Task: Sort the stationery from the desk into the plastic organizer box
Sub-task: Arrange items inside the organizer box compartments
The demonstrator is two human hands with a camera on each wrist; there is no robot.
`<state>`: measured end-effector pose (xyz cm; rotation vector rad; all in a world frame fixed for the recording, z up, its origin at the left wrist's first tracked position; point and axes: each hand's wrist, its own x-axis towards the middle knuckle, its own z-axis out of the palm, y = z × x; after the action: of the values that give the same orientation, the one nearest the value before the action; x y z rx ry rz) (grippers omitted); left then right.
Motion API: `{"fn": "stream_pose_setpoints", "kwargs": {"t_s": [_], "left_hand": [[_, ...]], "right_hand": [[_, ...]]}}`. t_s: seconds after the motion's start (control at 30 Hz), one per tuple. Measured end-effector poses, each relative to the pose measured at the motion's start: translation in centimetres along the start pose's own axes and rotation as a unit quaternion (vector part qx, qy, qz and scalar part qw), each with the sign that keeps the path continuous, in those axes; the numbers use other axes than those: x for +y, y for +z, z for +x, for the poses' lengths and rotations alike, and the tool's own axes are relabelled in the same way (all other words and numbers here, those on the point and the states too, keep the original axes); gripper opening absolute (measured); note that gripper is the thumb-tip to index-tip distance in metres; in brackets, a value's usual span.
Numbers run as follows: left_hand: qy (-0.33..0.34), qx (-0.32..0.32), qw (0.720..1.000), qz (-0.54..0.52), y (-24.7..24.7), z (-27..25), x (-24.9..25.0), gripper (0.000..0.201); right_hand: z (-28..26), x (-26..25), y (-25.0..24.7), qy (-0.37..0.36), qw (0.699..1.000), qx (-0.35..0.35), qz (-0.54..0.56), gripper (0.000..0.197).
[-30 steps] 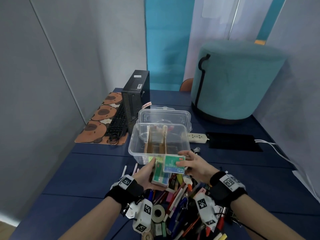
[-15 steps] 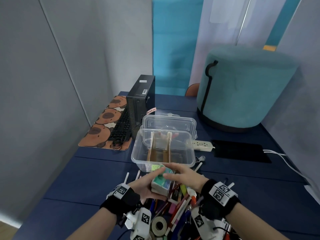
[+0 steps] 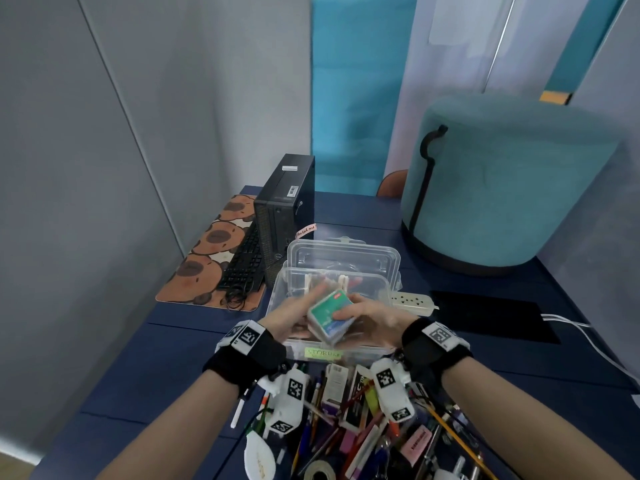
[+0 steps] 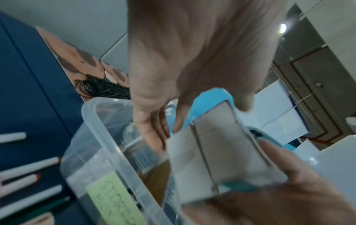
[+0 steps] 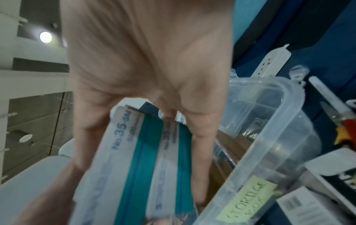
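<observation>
A stack of small teal-and-white staple boxes (image 3: 330,315), marked "No. 35" on the sides, is held tilted right over the near part of the clear plastic organizer box (image 3: 282,289). The organizer is lidless, with upright brown dividers (image 3: 343,282) inside and a green "STORAGE" note (image 3: 322,353) stuck on its near wall. The rest of the stationery (image 3: 349,420), pens, pencils, erasers, tape, small boxes, is piled up on the blue desk (image 3: 138,358) just in front of it.

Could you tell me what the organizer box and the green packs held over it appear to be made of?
Organizer box: clear, glossy plastic, since the dividers show through its walls. Green packs: probably printed cardboard, given the matte grey-brown undersides with folded seams in the left wrist view. Both hands, left and right, hold them.
</observation>
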<state>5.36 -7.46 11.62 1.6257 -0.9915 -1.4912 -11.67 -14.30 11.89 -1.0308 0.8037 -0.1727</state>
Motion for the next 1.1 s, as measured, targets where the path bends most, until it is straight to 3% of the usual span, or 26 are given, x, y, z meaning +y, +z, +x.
{"fn": "stream_pose_setpoints", "kwargs": {"t_s": [0.07, 0.1, 0.17, 0.27, 0.43, 0.57, 0.67, 0.73, 0.8, 0.87, 0.97, 1.03, 1.1], "left_hand": [[0.054, 0.116, 0.990, 0.058, -0.9, 1.3, -0.6, 0.065], [0.081, 0.133, 0.982, 0.107, -1.3, 1.9, -0.9, 0.058], [0.114, 0.094, 0.950, 0.274, -1.9, 3.1, -1.8, 0.074], [0.112, 0.047, 0.874, 0.470, -1.9, 4.7, -2.4, 0.106], [0.168, 0.051, 0.815, 0.552, -1.3, 6.1, -1.5, 0.098], [0.136, 0.033, 0.807, 0.574, -1.5, 6.8, -1.3, 0.078], [0.105, 0.016, 0.795, 0.598, -1.4, 7.0, -1.0, 0.061], [0.083, -0.006, 0.762, 0.643, -0.8, 7.6, -1.2, 0.071], [0.082, -0.031, 0.710, 0.698, -0.1, 8.8, -1.8, 0.072], [0.084, -0.053, 0.677, 0.729, 0.4, 9.7, -2.0, 0.064], [0.082, -0.082, 0.642, 0.758, 0.7, 10.3, -1.8, 0.062], [0.083, -0.088, 0.618, 0.776, 0.6, 10.7, -1.7, 0.066], [0.083, -0.091, 0.609, 0.783, 0.7, 11.2, -1.9, 0.069]], "right_hand": [[1.3, -0.7, -0.4, -0.015, 0.998, 0.050, 0.021, 0.053], [2.0, -1.0, -0.5, -0.020, 0.997, 0.075, 0.024, 0.055], [3.3, -1.1, -0.5, -0.017, 0.995, 0.100, 0.006, 0.060], [4.8, -0.8, -0.1, -0.001, 0.994, 0.111, -0.013, 0.041], [5.8, -0.4, 0.2, 0.043, 0.990, 0.097, -0.096, 0.052], [5.9, -0.4, -0.4, 0.063, 0.977, 0.102, -0.178, 0.047], [5.3, -0.4, -1.3, 0.034, 0.964, 0.143, -0.222, 0.073], [4.8, -0.2, -2.5, -0.017, 0.960, 0.189, -0.205, 0.075], [4.1, 0.6, -3.8, -0.056, 0.936, 0.236, -0.254, 0.060], [3.6, 1.8, -5.2, -0.053, 0.878, 0.287, -0.380, 0.042], [2.8, 3.5, -6.2, 0.010, 0.788, 0.320, -0.525, 0.023], [2.3, 4.3, -6.4, 0.007, 0.769, 0.322, -0.552, 0.026], [2.2, 4.9, -6.6, -0.019, 0.779, 0.325, -0.536, 0.028]]}}
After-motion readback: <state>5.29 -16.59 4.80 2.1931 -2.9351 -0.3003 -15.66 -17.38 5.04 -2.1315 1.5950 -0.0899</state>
